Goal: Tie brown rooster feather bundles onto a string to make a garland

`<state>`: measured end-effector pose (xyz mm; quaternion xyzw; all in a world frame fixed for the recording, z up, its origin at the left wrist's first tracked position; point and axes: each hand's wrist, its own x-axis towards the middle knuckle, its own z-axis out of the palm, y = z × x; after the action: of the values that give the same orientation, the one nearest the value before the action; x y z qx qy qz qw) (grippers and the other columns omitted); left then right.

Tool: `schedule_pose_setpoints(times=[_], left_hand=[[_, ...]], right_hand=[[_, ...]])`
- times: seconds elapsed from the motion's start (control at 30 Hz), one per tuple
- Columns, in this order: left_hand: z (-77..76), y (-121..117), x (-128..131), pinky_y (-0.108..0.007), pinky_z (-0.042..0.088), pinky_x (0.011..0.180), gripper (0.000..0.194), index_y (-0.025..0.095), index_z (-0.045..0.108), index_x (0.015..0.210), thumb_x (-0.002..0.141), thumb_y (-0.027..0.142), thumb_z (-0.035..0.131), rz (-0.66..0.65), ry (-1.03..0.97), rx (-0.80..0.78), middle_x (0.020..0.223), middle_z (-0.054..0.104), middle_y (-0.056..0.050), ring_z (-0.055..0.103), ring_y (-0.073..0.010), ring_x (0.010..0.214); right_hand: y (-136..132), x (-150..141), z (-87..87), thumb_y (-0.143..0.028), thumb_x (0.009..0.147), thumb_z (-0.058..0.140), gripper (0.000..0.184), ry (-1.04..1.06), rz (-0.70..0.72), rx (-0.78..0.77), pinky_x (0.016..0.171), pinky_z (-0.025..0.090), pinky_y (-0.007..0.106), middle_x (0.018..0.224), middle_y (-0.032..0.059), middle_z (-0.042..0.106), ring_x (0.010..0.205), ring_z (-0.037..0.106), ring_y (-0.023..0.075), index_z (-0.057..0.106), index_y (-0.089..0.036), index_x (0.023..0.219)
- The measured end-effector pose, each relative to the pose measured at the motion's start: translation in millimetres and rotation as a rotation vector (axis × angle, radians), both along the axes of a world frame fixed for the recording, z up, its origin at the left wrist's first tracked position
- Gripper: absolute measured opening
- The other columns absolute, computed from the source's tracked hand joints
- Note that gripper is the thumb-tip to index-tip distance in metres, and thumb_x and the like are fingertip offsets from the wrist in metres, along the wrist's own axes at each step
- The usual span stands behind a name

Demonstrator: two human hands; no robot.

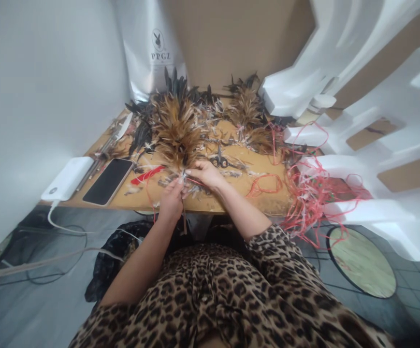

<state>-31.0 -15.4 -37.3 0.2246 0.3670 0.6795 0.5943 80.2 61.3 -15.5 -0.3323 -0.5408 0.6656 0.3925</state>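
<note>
A bunch of brown feathers with dark tips [177,123] fans away from me over the table, its quill ends toward me. My left hand [172,195] is closed around those quill ends. From the right, my right hand [205,173] pinches at the same gathered base, thumb and fingers together. A thin red string [149,193] hangs beside my left hand, and more of it runs under my right hand. Whether the string is wound round the quills is too small to tell. Black-handled scissors [220,159] lie just beyond my right hand.
A phone [108,181] and a white power bank [68,179] with a cable lie at the left front edge. Another feather bunch [246,106] lies at the back right. Tangled red string [314,198] hangs over white foam pieces [354,212] on the right.
</note>
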Motion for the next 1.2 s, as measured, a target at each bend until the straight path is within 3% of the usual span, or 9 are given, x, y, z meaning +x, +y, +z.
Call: schedule_pose_setpoints(times=[0.23, 0.47, 0.57, 0.7, 0.8, 0.97, 1.07, 1.2], left_hand=[[-0.7, 0.3, 1.4, -0.015, 0.026, 0.04, 0.032, 0.013, 0.059, 0.071, 0.06, 0.033, 0.082, 0.017, 0.055, 0.016, 0.063, 0.056, 0.0, 0.04, -0.0032, 0.049], [-2.2, -1.9, 2.9, -0.015, 0.025, 0.04, 0.033, 0.013, 0.057, 0.066, 0.061, 0.037, 0.08, 0.099, 0.117, 0.031, 0.06, 0.053, 0.001, 0.038, -0.0032, 0.047], [-1.8, -3.9, 3.1, -0.015, 0.025, 0.04, 0.032, 0.013, 0.057, 0.066, 0.063, 0.036, 0.079, 0.128, 0.134, 0.034, 0.06, 0.053, 0.002, 0.037, -0.0029, 0.047], [1.8, -7.7, 3.9, -0.015, 0.026, 0.041, 0.029, 0.013, 0.057, 0.067, 0.067, 0.036, 0.075, 0.128, 0.203, 0.062, 0.058, 0.051, 0.003, 0.036, -0.0031, 0.046], [3.1, -10.0, 3.9, -0.016, 0.03, 0.043, 0.028, 0.014, 0.058, 0.069, 0.069, 0.037, 0.073, 0.142, 0.279, 0.082, 0.058, 0.053, 0.003, 0.038, -0.0038, 0.047], [-5.8, -9.9, -0.3, -0.022, 0.045, 0.059, 0.023, 0.014, 0.067, 0.084, 0.073, 0.035, 0.069, 0.15, 0.485, 0.116, 0.067, 0.063, 0.0, 0.054, -0.01, 0.059], [-9.8, -9.7, -4.8, -0.029, 0.049, 0.077, 0.023, 0.014, 0.07, 0.091, 0.077, 0.033, 0.064, 0.181, 0.641, 0.164, 0.084, 0.069, -0.005, 0.062, -0.0164, 0.079], [-4.2, -10.9, -12.5, -0.034, 0.049, 0.082, 0.021, 0.015, 0.07, 0.09, 0.081, 0.028, 0.056, 0.116, 0.893, 0.213, 0.087, 0.071, -0.007, 0.064, -0.0204, 0.084]], right_hand=[[0.2, -1.0, -3.8, -0.035, 0.066, 0.07, 0.025, -0.053, -0.008, 0.126, 0.06, 0.039, 0.02, 0.06, -0.0044, 0.056, 0.057, 0.047, 0.007, 0.058, -0.014, 0.064], [-20.8, 3.2, 1.2, -0.031, 0.067, 0.07, 0.028, -0.101, -0.365, 0.073, 0.056, 0.039, 0.019, 0.064, -0.0059, 0.05, 0.056, 0.046, 0.0073, 0.053, -0.019, 0.085], [-32.6, 12.0, -1.1, -0.038, 0.072, 0.065, 0.031, -0.191, -0.242, 0.024, 0.048, 0.035, 0.02, 0.061, -0.0064, 0.05, 0.049, 0.044, 0.0076, 0.052, -0.019, 0.093], [-43.9, 22.1, -1.5, -0.041, 0.081, 0.056, 0.027, -0.401, 0.046, 0.088, 0.044, 0.028, 0.02, 0.053, -0.0039, 0.05, 0.043, 0.037, 0.0067, 0.062, -0.014, 0.08], [-52.0, 23.6, 6.0, -0.032, 0.085, 0.049, 0.025, -0.438, -0.007, 0.206, 0.05, 0.031, 0.02, 0.054, -0.0029, 0.051, 0.046, 0.039, 0.0068, 0.066, -0.014, 0.079], [-72.2, 18.2, 24.1, -0.025, 0.088, 0.046, 0.027, -0.628, -0.035, 0.667, 0.062, 0.032, 0.022, 0.065, 0.0007, 0.059, 0.06, 0.046, 0.0087, 0.064, -0.015, 0.071], [-78.8, 16.3, 32.1, -0.026, 0.09, 0.044, 0.03, -0.783, -0.003, 0.764, 0.06, 0.029, 0.023, 0.063, 0.0008, 0.058, 0.059, 0.045, 0.0092, 0.064, -0.015, 0.071], [-72.9, 19.6, 52.0, -0.024, 0.09, 0.044, 0.027, -0.949, 0.091, 0.848, 0.061, 0.029, 0.025, 0.073, 0.0031, 0.066, 0.065, 0.052, 0.0115, 0.066, -0.016, 0.076]])
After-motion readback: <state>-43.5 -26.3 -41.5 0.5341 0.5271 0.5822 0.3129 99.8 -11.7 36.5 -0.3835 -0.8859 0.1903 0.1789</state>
